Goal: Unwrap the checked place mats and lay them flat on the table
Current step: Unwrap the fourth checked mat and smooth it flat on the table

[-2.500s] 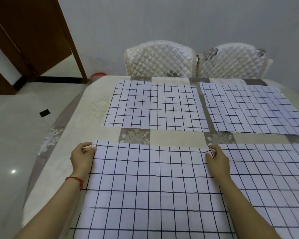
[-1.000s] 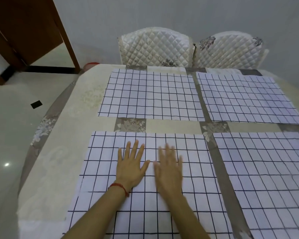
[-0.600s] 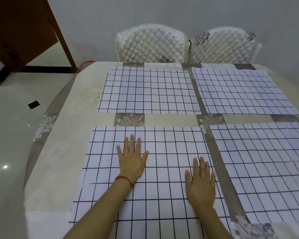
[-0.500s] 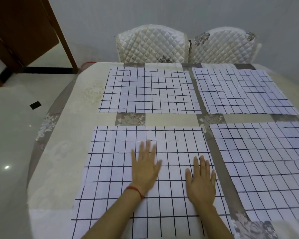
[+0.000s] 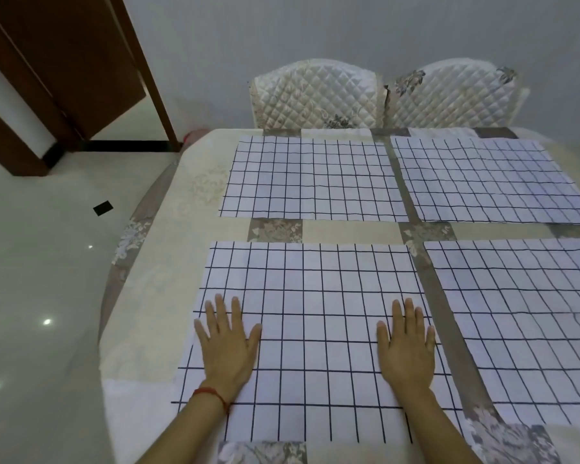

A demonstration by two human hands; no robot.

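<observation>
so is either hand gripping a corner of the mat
No, the left hand and right hand both lie flat, fingers straight, on the near-left checked place mat.

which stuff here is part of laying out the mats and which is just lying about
Part of the job:
near left mat, under left hand and right hand
near right mat
far left mat
far right mat
table

Just around:
two chairs
door

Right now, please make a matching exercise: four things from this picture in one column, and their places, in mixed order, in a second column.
Things:
1. left hand
2. right hand
3. red string bracelet
4. quilted chairs

Places:
A. behind the table's far edge
B. flat near the near-left place mat's right edge
C. on the left wrist
D. flat near that mat's left edge

Pairs: 1-D, 2-B, 3-C, 4-A
</observation>
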